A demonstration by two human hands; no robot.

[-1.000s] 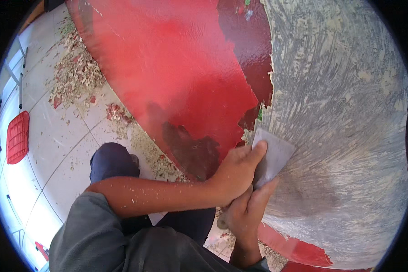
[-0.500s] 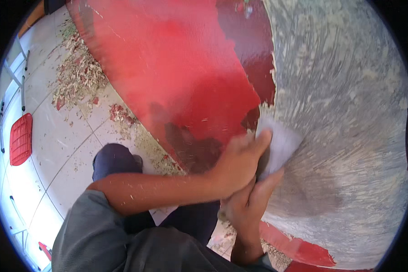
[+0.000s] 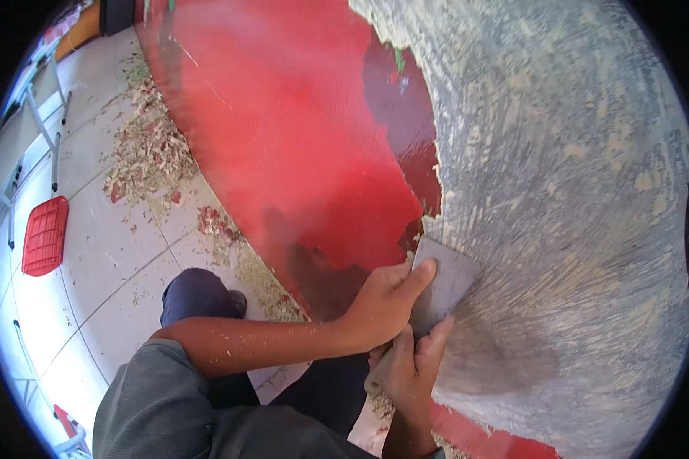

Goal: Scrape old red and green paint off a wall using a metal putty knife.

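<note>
Fingers [image 3: 393, 274] of left hand [image 3: 377, 308] and right hand [image 3: 415, 376] pinching one scraper [image 3: 448, 280] against one grey surface [image 3: 559, 199].

Glare on floor [image 3: 73, 382], left rim perhaps soft

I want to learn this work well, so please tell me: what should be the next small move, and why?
Perhaps nudge the scraper slightly toward the red layer: its blade's upper corner lies close to that layer's ragged edge, and the left hand and right hand both hold it.
</note>
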